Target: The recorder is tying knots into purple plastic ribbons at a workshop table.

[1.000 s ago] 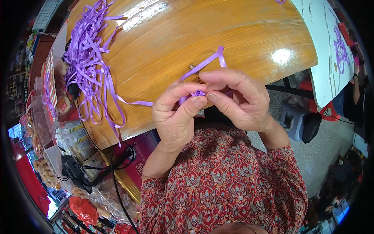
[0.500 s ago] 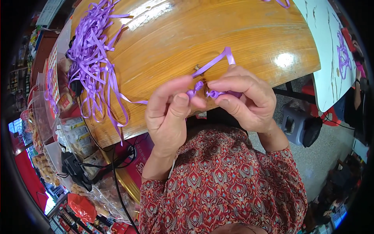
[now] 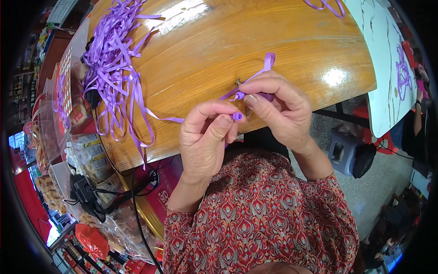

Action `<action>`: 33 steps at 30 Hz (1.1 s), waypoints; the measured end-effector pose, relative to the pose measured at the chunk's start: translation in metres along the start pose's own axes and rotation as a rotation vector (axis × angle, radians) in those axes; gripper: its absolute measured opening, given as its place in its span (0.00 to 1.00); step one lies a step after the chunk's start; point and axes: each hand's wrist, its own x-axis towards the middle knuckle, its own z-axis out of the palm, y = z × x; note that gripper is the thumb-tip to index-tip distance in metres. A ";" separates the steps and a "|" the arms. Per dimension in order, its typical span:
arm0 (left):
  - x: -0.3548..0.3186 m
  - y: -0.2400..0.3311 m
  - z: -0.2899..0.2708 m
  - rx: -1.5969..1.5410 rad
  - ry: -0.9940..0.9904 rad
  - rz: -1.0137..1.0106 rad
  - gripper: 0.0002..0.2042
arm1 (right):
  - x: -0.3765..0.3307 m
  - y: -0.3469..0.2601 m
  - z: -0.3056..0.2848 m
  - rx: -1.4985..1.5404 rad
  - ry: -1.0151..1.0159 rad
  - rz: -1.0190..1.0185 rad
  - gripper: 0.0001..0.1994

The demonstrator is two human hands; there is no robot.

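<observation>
My left hand (image 3: 203, 141) is closed in a pinch on a small purple plastic connector (image 3: 237, 116), whose round hollow end points up and out past the fingertips. Just above and to its right, my right hand (image 3: 285, 112) pinches a second purple plastic connector (image 3: 240, 96) with a thin prong sticking out. The two pieces are close but apart. A purple ribbon cord (image 3: 269, 60) loops up behind the right hand. Another strand (image 3: 169, 119) leads from the left hand toward a big tangled heap of purple ribbon cords (image 3: 109, 64) at the left of the wooden table (image 3: 205, 59).
More purple cord (image 3: 335, 8) lies at the far table edge, and some on the white marbled table (image 3: 385, 73) at right, where another person's arm (image 3: 418, 114) shows. Packaged goods (image 3: 91, 157) and a black cable (image 3: 135, 205) are at left. A grey stool (image 3: 344, 148) stands at right.
Both hands have shifted, the left slightly right and down, the right slightly left. The left connector has turned so that its hollow end shows. The cord loop behind the right hand has changed shape.
</observation>
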 end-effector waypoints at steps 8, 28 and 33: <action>-0.007 0.001 -0.002 0.153 0.117 0.108 0.07 | -0.007 -0.012 0.010 -0.067 -0.092 0.134 0.12; -0.002 0.007 0.007 -0.166 0.224 0.012 0.10 | -0.008 -0.006 0.007 -0.466 -0.126 -0.370 0.16; -0.001 0.007 0.011 -0.122 0.155 0.059 0.10 | -0.004 -0.003 0.006 -0.355 -0.132 -0.382 0.15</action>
